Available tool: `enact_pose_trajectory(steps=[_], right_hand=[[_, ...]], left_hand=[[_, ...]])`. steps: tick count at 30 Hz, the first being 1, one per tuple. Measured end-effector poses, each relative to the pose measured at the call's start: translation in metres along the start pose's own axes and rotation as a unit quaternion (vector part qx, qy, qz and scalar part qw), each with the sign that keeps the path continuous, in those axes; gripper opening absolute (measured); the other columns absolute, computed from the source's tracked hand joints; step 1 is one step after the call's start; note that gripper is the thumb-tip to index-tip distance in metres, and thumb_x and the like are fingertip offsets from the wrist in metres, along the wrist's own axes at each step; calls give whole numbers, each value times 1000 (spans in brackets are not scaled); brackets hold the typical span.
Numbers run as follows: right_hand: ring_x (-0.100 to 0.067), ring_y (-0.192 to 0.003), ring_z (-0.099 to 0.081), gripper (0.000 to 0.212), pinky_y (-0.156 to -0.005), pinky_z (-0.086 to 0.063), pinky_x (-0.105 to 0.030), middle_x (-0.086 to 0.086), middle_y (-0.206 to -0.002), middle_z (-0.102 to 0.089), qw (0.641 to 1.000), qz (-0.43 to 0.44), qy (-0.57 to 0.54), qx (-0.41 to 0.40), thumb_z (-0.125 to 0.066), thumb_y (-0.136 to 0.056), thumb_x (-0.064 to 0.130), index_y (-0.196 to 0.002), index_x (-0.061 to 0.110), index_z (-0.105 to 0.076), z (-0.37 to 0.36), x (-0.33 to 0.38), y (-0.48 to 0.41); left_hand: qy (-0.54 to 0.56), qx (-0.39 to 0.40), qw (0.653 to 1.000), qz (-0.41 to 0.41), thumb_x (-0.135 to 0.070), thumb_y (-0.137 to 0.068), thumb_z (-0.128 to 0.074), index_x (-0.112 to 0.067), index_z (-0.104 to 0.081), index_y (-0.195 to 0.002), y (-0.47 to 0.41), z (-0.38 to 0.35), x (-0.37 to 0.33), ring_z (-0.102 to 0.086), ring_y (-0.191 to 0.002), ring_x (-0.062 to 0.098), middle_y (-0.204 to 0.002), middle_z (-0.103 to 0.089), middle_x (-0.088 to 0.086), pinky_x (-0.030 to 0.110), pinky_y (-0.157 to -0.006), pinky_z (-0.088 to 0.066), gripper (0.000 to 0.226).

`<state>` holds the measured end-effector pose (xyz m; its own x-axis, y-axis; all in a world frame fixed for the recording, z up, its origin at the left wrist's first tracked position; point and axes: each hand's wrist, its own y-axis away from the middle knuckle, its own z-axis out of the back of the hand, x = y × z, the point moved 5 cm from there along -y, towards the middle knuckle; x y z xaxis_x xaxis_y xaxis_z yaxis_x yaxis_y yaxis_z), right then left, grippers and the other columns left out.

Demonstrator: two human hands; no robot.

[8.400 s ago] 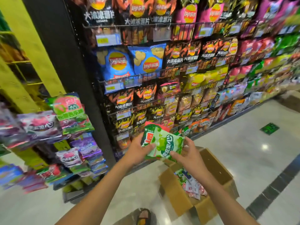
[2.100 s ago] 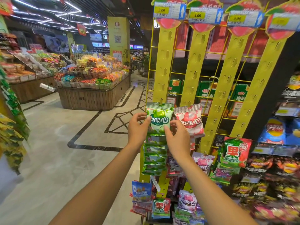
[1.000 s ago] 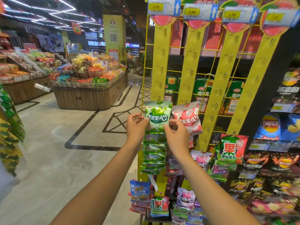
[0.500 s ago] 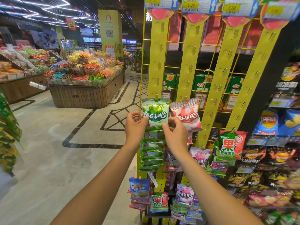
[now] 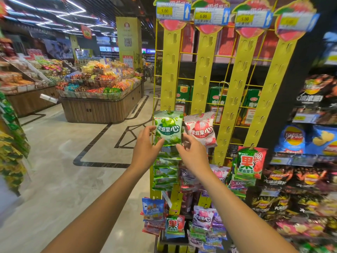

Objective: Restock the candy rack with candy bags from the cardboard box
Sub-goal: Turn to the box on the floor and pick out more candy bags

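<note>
**Bag hung on rack, grip let go**

Green candy bag [image 5: 168,127] is now seen hanging from a peg on the leftmost yellow strip of the candy rack [image 5: 171,61], at the rack's left edge, above a column of matching green bags [image 5: 166,170]. Half a second ago its lower corners were pinched by both hands; that pinch has been given up. Left hand [image 5: 145,145] is held at the bag's lower left corner with fingers spread, the thumb perhaps touching the edge. Right hand [image 5: 191,154] is held just below the lower right corner, fingers loosely curled, nothing gripped. One bag is judged placed; the cardboard box is out of view, so a return to it is expected.

Writing: "果滋果心" is read on the green bag and on the pink bag [image 5: 199,128] beside it, "50%" on the bags below. "5.00" is printed on the price tags [image 5: 165,10] along the top edge. "果" and "100%" are read on the watermelon bag [image 5: 249,161]. Lay's logo is made out on the blue crisp bags [image 5: 293,138].
</note>
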<state>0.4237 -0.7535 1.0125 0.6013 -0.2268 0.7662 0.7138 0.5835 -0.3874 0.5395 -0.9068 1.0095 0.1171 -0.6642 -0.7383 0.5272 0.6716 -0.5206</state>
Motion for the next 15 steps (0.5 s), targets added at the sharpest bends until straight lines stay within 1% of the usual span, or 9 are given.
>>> enact_pose_trajectory(steps=[1, 4, 5, 7, 8, 9, 11, 15], right_hand=[[-10, -103, -62, 52, -90, -53, -30, 9, -124, -65, 1000, 3, 4, 0, -65, -97, 34, -146, 21, -52, 6, -2, 3], [-11, -117, -61, 50, -99, -53, -36, 8, -135, -62, 999, 17, 29, 3, -64, -97, 39, -143, 25, -55, 28, -8, 12], [-10, -116, -61, 49, -99, -53, -36, 9, -136, -61, 999, 27, 42, 7, -64, -97, 41, -143, 26, -55, 36, -11, 17], [-5, -104, -61, 47, -93, -53, -33, 9, -137, -58, 996, 38, 80, 18, -62, -98, 40, -142, 28, -54, 54, -19, 28], [-6, -105, -60, 46, -93, -51, -33, 8, -137, -56, 994, 39, 102, 22, -61, -98, 40, -142, 27, -54, 63, -24, 34], [-9, -114, -57, 46, -98, -49, -34, 6, -138, -54, 991, 45, 125, 21, -60, -98, 40, -142, 27, -53, 74, -33, 40], [-16, -133, -47, 47, -109, -42, -37, 6, -143, -51, 984, 49, 168, 17, -60, -98, 40, -142, 26, -52, 95, -51, 54], [-18, -145, -35, 52, -118, -33, -38, 6, -151, -43, 974, 44, 224, 9, -60, -98, 44, -145, 25, -50, 143, -93, 87]], left_hand=[[-38, -2, 999, -19, -35, -95, -74, -27, -49, -142, 4, 0, -4, -52, -127, 15, -140, -54, -4, 38, -103, -50, 54], [-154, 8, 986, -69, -38, -94, -73, -25, -47, -147, 17, -6, -14, -44, -140, 21, -150, -49, 0, 45, -116, -43, 60], [-192, 14, 978, -80, -41, -94, -72, -26, -45, -149, 23, -10, -17, -40, -145, 23, -155, -45, 1, 47, -119, -40, 62], [-252, 28, 962, -99, -46, -95, -69, -26, -43, -151, 35, -22, -23, -32, -152, 26, -161, -38, 3, 50, -122, -37, 65], [-274, 37, 955, -108, -48, -95, -68, -26, -42, -152, 43, -31, -28, -28, -154, 28, -163, -36, 4, 52, -122, -35, 66], [-292, 48, 948, -114, -50, -95, -67, -26, -42, -153, 51, -40, -33, -26, -156, 29, -165, -34, 5, 54, -123, -34, 67], [-311, 69, 940, -125, -53, -96, -64, -27, -40, -155, 69, -61, -44, -22, -158, 30, -167, -32, 5, 55, -123, -32, 68], [-325, 109, 925, -167, -56, -99, -56, -27, -36, -159, 108, -113, -72, -16, -160, 29, -170, -28, 5, 53, -126, -28, 70]])
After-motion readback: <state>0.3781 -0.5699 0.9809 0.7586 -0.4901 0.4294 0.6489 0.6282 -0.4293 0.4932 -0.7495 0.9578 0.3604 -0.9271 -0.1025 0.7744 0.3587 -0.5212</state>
